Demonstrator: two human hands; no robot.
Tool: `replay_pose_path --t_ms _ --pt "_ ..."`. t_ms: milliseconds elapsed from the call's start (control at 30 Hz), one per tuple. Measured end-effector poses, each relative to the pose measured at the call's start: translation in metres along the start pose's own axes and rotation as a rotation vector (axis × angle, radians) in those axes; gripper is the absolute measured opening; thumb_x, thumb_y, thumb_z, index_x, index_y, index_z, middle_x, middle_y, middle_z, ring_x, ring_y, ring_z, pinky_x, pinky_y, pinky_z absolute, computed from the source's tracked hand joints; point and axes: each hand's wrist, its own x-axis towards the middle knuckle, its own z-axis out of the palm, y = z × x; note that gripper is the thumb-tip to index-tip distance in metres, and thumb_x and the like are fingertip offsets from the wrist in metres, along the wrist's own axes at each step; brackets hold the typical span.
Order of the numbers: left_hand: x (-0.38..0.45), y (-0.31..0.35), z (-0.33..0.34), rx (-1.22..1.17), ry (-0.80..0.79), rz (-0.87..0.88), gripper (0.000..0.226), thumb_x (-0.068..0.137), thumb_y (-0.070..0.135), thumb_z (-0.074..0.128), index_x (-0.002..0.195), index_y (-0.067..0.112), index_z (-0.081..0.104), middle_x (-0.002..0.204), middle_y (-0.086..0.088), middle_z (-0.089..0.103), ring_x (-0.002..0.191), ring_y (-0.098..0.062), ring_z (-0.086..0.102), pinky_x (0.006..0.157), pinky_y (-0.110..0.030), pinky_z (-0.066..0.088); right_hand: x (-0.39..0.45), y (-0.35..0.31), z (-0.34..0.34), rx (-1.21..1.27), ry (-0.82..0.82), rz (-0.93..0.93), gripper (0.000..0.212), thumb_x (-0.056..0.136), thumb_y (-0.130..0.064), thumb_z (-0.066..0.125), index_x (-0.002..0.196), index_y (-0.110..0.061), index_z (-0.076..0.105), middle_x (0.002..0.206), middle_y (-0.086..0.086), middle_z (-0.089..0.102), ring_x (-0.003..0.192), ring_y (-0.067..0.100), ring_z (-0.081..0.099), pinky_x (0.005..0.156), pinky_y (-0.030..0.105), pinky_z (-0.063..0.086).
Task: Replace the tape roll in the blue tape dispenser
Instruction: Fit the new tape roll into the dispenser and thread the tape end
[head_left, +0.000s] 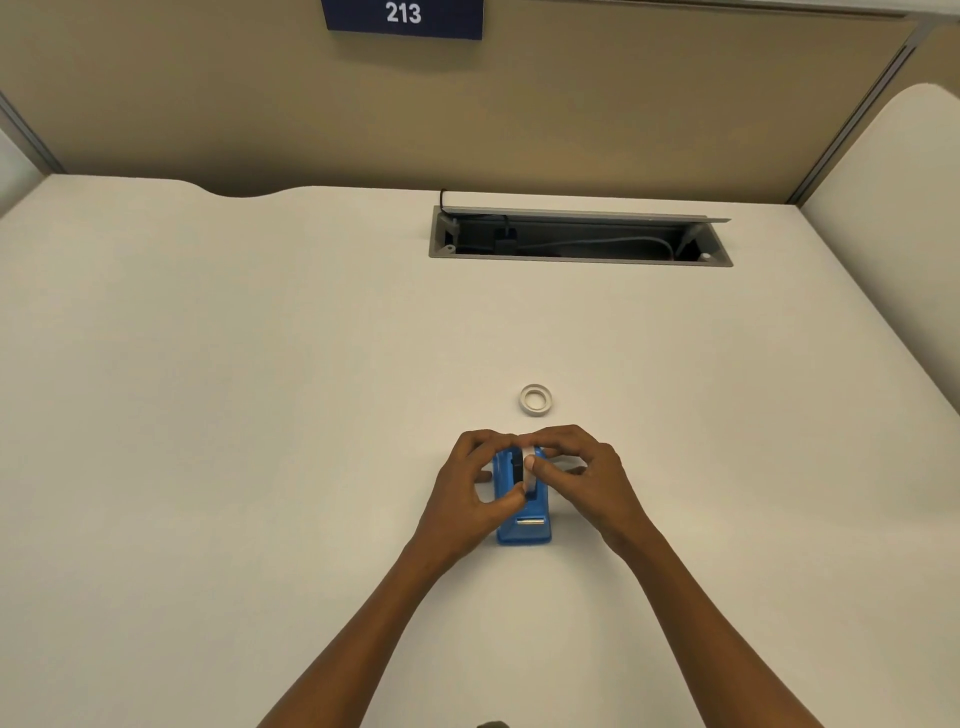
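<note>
The blue tape dispenser (522, 527) stands on the white desk (260, 415), its metal cutter end toward me. A white tape roll (529, 475) sits upright in its slot beside a black hub. My left hand (467, 493) wraps the dispenser's left side, thumb tip against the roll. My right hand (582, 467) pinches the roll from the right and from above. A second white tape ring (535, 400) lies flat on the desk just beyond the hands.
An open grey cable tray (579, 239) with wires is recessed in the desk at the back. A tan partition wall (467, 114) with a blue "213" sign (402, 18) stands behind it. Another white desk edge (909, 171) is at the far right.
</note>
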Motion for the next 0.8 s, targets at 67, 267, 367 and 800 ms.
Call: replay_pose_path --t_ms 67,267,367,800 --pt "0.000 -0.001 0.000 0.009 -0.008 -0.003 0.047 0.071 0.028 0.065 0.115 0.035 0.051 0.114 0.019 0.047 0.109 -0.002 0.051 0.087 -0.021 0.049 0.001 -0.001 0.001 0.012 0.008 0.017 0.020 0.080 -0.021 0.071 0.099 -0.021 0.072 0.105 -0.007 0.068 0.090 -0.003 0.061 0.070 0.013 0.051" --pt "0.000 0.000 0.001 0.008 -0.002 0.004 0.044 0.071 0.030 0.065 0.107 0.048 0.047 0.112 0.022 0.046 0.108 0.003 0.049 0.085 -0.016 0.049 0.001 -0.001 0.002 0.046 0.021 0.054 0.019 0.085 -0.028 0.065 0.101 -0.023 0.072 0.106 -0.005 0.069 0.092 0.005 0.063 0.068 0.020 0.049" --pt "0.000 -0.001 0.001 0.018 0.001 0.010 0.044 0.071 0.031 0.065 0.105 0.051 0.046 0.111 0.024 0.045 0.107 0.006 0.049 0.082 -0.012 0.048 -0.002 -0.002 0.001 0.032 0.000 0.041 0.024 0.088 -0.029 0.060 0.109 -0.024 0.069 0.111 -0.008 0.067 0.098 0.006 0.062 0.070 0.019 0.051" --pt "0.001 -0.001 0.001 0.032 -0.005 0.011 0.044 0.071 0.031 0.065 0.113 0.036 0.053 0.111 0.023 0.045 0.107 0.002 0.050 0.083 -0.012 0.048 -0.007 -0.003 0.000 0.028 0.011 -0.021 0.033 0.076 -0.015 0.074 0.108 -0.021 0.068 0.107 -0.002 0.068 0.094 0.005 0.062 0.068 0.019 0.054"
